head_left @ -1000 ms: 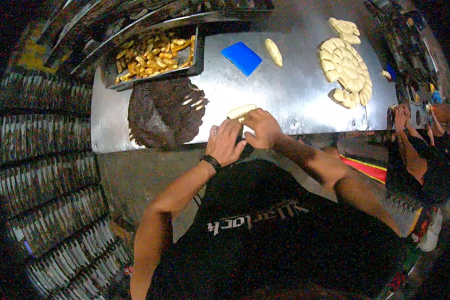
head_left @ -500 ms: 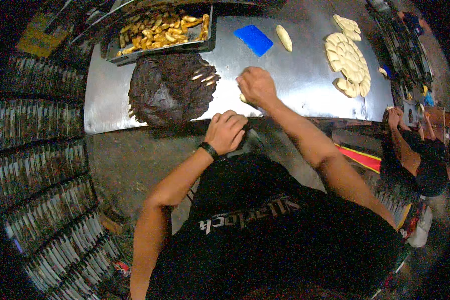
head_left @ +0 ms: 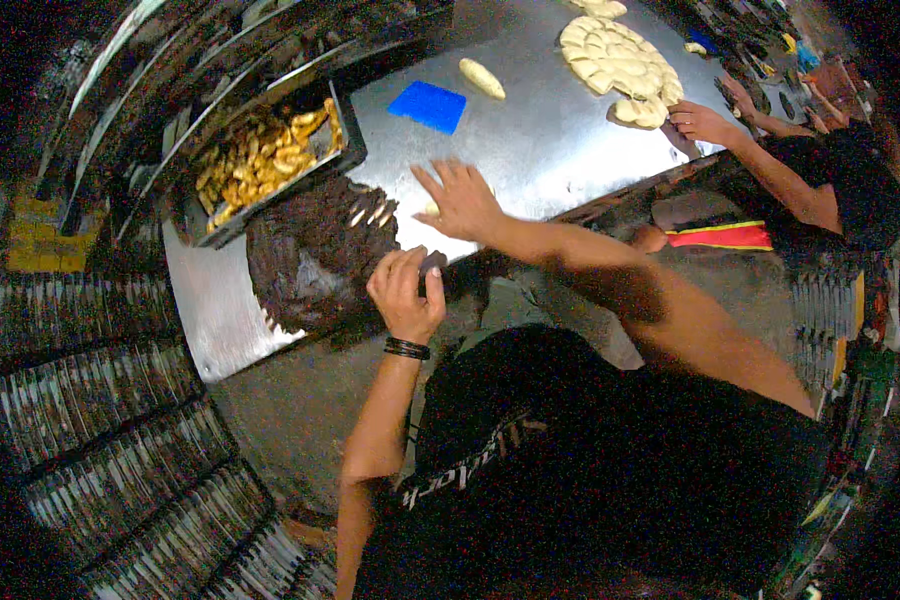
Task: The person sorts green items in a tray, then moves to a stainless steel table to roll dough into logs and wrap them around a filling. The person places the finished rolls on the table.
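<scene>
Head view shows the right hand (head_left: 462, 203) has left the table edge and now lies flat and open, fingers spread, pressing on a pale dough piece (head_left: 432, 209) of which only a sliver shows at the thumb side. A second ago both hands were together over that dough near the edge; now they work apart. The left hand (head_left: 406, 293) has dropped back to the near edge of the metal table (head_left: 530, 150), fingers curled shut around a small dark lump (head_left: 433, 264) beside the brown filling mass (head_left: 305, 255). My reading is that the dough is being flattened while a pinch of filling is readied, so the piece is mid-way through shaping, not yet filled.

Few packages or signs show. A blue flat square scraper (head_left: 428, 105) lies on the table beyond the right hand, with one loose oval dough piece (head_left: 482, 78) just past it. A dark tray (head_left: 342, 160) of golden fried pieces sits at the far left, touching the filling mass. A round cluster of shaped dough (head_left: 615, 62) lies at the far right, where another person's hand (head_left: 703, 122) rests beside it. A red, yellow and green striped cloth (head_left: 720, 236) shows below the table edge. No readable labels.
</scene>
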A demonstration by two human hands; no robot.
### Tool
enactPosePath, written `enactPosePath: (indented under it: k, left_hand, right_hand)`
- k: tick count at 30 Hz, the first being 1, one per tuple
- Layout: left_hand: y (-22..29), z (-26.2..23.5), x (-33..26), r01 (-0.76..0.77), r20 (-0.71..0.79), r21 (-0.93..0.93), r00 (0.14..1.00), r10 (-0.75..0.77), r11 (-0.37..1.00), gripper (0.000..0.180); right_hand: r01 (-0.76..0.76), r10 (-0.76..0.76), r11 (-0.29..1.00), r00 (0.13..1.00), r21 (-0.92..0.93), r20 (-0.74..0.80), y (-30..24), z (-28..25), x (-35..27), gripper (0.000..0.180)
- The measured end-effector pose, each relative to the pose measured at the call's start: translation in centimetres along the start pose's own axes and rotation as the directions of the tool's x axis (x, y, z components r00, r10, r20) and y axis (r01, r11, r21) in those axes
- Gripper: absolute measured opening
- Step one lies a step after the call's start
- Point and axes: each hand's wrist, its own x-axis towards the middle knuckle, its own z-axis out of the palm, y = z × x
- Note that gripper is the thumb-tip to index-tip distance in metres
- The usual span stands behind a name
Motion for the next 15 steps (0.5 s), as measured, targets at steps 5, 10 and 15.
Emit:
enactPosePath:
  k: [5, 10, 15]
  left_hand:
    - [0.3, 3.0, 3.0, 0.116, -0.015, -0.033, 0.993, -0.117, 0.993, 0.026]
    - [0.8, 5.7, 6.3, 0.236, 0.052, -0.083, 0.971, -0.233, 0.968, 0.023]
    - [0.2, 9.2, 5.4, 0.221, 0.062, 0.079, 0.972, -0.226, 0.972, 0.024]
  right_hand:
    - [0.044, -0.102, 0.974, 0.961, 0.222, 0.258, 3.9, -1.5, -2.9, 0.055]
    - [-0.494, -0.128, 0.548, 0.748, 0.675, 0.651, 11.6, -4.0, 3.5, 0.041]
    - [-0.623, 0.118, 0.256, 0.779, 0.739, 0.616, 22.2, -7.5, 11.8, 0.051]
